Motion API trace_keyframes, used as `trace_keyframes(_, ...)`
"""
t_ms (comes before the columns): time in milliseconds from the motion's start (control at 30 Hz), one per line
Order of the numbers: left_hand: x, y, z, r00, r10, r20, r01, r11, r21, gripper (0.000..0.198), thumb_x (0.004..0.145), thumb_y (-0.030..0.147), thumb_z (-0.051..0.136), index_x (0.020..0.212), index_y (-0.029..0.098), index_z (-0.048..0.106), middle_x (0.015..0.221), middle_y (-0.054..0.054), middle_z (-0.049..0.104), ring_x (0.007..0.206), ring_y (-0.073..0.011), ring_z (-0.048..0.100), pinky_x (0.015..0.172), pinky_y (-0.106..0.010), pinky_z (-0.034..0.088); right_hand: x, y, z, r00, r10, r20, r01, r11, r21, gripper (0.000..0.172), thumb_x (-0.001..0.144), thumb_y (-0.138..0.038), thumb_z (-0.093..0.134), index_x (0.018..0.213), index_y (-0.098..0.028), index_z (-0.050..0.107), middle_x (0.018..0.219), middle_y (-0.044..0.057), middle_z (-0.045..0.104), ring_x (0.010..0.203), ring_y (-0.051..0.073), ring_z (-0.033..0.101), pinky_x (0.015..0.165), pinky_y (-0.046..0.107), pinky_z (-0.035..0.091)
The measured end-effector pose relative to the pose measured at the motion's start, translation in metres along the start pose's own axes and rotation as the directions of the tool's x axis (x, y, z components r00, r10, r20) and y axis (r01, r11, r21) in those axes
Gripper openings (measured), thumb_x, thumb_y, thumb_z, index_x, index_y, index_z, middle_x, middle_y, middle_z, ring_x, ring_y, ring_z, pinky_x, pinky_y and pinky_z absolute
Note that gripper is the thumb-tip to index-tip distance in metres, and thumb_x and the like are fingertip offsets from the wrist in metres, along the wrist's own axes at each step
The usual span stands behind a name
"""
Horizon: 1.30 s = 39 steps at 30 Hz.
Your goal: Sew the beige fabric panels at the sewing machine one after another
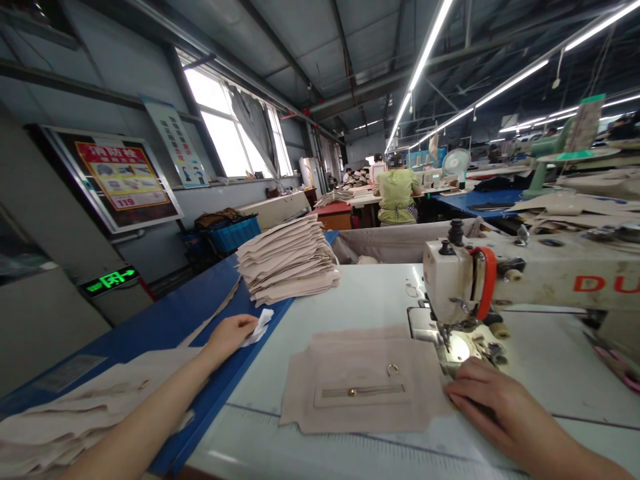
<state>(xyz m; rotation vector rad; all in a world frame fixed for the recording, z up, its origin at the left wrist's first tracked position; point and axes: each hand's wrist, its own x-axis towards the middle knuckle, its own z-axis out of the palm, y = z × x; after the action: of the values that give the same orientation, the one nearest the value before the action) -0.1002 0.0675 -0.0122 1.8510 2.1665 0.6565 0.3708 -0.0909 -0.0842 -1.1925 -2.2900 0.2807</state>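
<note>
A beige fabric panel (365,383) with a zipper and a small metal ring lies flat on the white sewing table (370,293) in front of me. My right hand (493,397) rests flat on the panel's right edge, fingers stretched out, just below the needle of the sewing machine (505,283). My left hand (230,333) reaches out over the blue side table (160,327) and pinches a small white paper tag (260,325). A tall stack of beige cut pieces (287,260) stands just beyond that hand.
More beige pieces (65,417) lie at the near left. A cloth bin (390,243) sits behind the table. A person in a green top (397,197) sits further back among other workstations. A blue crate (233,235) stands by the left wall.
</note>
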Motion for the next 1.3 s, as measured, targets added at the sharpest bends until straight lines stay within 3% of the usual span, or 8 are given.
trace_keyframes(533, -0.0055, 0.0038, 0.0016, 0.997, 0.046, -0.066, -0.048, 0.998, -0.035, 0.015, 0.063, 0.035, 0.054, 0.065, 0.022, 0.061, 0.064, -0.002, 0.069, 0.068, -0.0225, 0.067, 0.062, -0.027, 0.045, 0.0000, -0.0007, -0.0005, 1.000, 0.009, 0.021, -0.009, 1.000, -0.009, 0.030, 0.102, -0.024, 0.040, 0.094, -0.020, 0.068, 0.084, 0.007, 0.060, 0.082, 0.020, 0.059, 0.071, 0.032, 0.046)
trace_keyframes(800, -0.0062, 0.0059, -0.0020, 0.995, 0.028, -0.093, -0.031, 0.999, -0.035, 0.024, 0.062, 0.035, 0.061, 0.082, 0.022, 0.065, 0.072, -0.001, 0.074, 0.070, -0.0232, 0.069, 0.061, -0.027, 0.046, 0.0000, -0.0015, -0.0018, 1.000, 0.000, -0.008, 0.000, 1.000, 0.004, 0.027, 0.101, -0.022, 0.043, 0.085, -0.020, 0.065, 0.084, 0.007, 0.062, 0.080, 0.019, 0.060, 0.069, 0.030, 0.047)
trace_keyframes(1100, -0.0064, 0.0045, 0.0002, 0.996, 0.022, -0.091, -0.022, 1.000, 0.008, 0.015, 0.063, 0.038, 0.063, 0.062, 0.023, 0.065, 0.066, -0.001, 0.070, 0.072, -0.0235, 0.067, 0.062, -0.026, 0.041, 0.0009, -0.0029, -0.0025, 0.999, -0.023, -0.037, 0.023, 1.000, -0.004, 0.026, 0.101, -0.023, 0.043, 0.092, -0.022, 0.069, 0.081, 0.006, 0.062, 0.077, 0.019, 0.060, 0.067, 0.029, 0.048)
trace_keyframes(1300, -0.0038, 0.0006, 0.0041, 0.999, 0.018, -0.048, -0.020, 0.999, -0.042, 0.025, 0.059, 0.047, 0.067, 0.060, 0.022, 0.064, 0.058, 0.000, 0.064, 0.065, -0.0222, 0.063, 0.058, -0.026, 0.039, 0.0005, -0.0030, -0.0028, 1.000, -0.011, -0.027, 0.011, 1.000, -0.004, 0.027, 0.101, -0.023, 0.043, 0.087, -0.021, 0.066, 0.083, 0.007, 0.061, 0.079, 0.019, 0.060, 0.069, 0.030, 0.048)
